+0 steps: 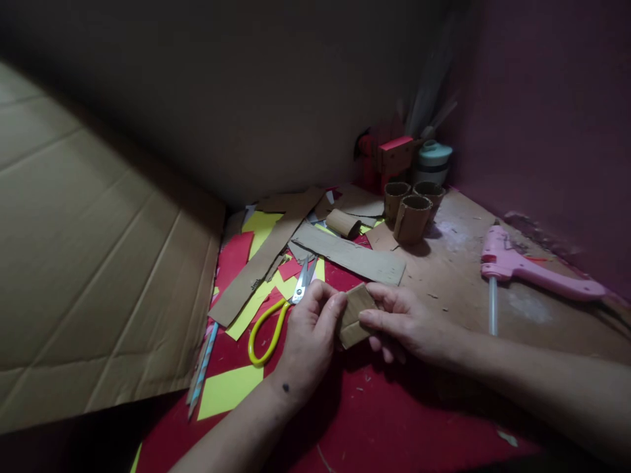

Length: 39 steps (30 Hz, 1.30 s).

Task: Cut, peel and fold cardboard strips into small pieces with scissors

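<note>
Between both hands, over the red table cover, is a small piece of cardboard (355, 315) with crease lines across it. My left hand (315, 322) pinches its left edge between thumb and fingers. On the opposite edge, my right hand (401, 322) grips it, thumb on top and fingers beneath. Just left of my left hand lie yellow-handled scissors (269, 332), blades pointing away from me. A long grey cardboard strip (352, 253) lies beyond the hands, and a small cardboard tube (344, 223) rests on its side behind that strip.
Three upright cardboard cups (413, 219) stand at the back right. A pink glue gun (537, 266) lies at the right, its cable trailing off. A large cardboard sheet (108, 263) leans along the left. Yellow paper (231, 391), a striped pencil (203, 371) and a lidded jar (434, 161) are around.
</note>
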{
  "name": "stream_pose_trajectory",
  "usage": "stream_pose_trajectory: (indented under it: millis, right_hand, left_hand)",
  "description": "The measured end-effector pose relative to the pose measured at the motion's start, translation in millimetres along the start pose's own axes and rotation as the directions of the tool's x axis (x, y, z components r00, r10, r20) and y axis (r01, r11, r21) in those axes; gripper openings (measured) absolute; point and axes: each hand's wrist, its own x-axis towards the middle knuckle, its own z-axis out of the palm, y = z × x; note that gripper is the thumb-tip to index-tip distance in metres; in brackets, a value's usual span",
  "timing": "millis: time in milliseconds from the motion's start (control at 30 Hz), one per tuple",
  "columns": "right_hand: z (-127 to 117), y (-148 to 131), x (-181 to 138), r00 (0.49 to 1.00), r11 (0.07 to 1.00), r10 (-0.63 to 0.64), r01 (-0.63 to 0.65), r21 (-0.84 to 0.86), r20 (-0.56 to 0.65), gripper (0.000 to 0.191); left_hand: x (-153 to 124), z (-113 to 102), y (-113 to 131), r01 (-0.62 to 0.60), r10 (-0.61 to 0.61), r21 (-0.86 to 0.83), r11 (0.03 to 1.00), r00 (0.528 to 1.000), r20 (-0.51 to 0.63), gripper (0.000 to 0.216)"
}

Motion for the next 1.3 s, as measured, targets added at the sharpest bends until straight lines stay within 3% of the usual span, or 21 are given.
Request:
stream_pose_trajectory:
  millis: [133, 233, 433, 600, 800, 1000, 1200, 1300]
  right_hand:
    - [-3.2, 0.5, 3.9, 0.998, 0.997, 0.053, -0.054, 0.05, 0.031, 0.024]
    - [-3.9, 1.5, 6.0, 1.0, 0.99, 0.017, -0.017, 0.141, 0.003, 0.035]
    - [-3.4, 4.8, 3.9, 0.994, 0.973, -0.112, 0.114, 0.203, -0.022, 0.071]
    - [-1.7, 5.1, 6.7, 0.99, 0.952, -0.137, 0.137, 0.274, -0.021, 0.058]
    - [-3.7, 5.4, 8.1, 0.987, 0.942, -0.136, 0.156, 0.298, -0.086, 0.041]
    - [-8.0, 7.3, 8.6, 0.989, 0.95, -0.129, 0.142, 0.279, -0.065, 0.033]
    - [-12.0, 3.2, 0.9, 0.982, 0.956, -0.189, 0.184, 0.229, 0.001, 0.011]
    - [-11.1, 0.2, -1.5, 0.976, 0.964, -0.217, 0.212, 0.157, 0.011, 0.018]
  left_hand:
    - [-0.7, -1.2, -2.6, 0.109, -0.102, -0.065, 0.992, 0.99, 0.098, 0.027]
    - [-1.6, -2.6, -4.0, 0.182, -0.162, -0.111, 0.977, 0.972, 0.17, 0.027]
    - [-1.6, -5.2, 2.0, 0.211, -0.19, -0.282, 0.936, 0.977, 0.1, 0.043]
    - [1.8, -11.5, 3.6, 0.209, -0.185, -0.31, 0.928, 0.977, 0.105, 0.046]
    - [4.5, -12.7, -3.9, 0.211, -0.147, -0.347, 0.914, 0.968, 0.202, 0.044]
    - [9.2, -13.3, -7.6, 0.287, -0.178, -0.358, 0.889, 0.935, 0.308, 0.039]
    - [9.6, -15.6, -1.2, 0.362, -0.279, -0.487, 0.795, 0.931, 0.236, 0.022]
    - [7.3, -16.5, 2.1, 0.306, -0.261, -0.459, 0.834, 0.952, 0.161, 0.017]
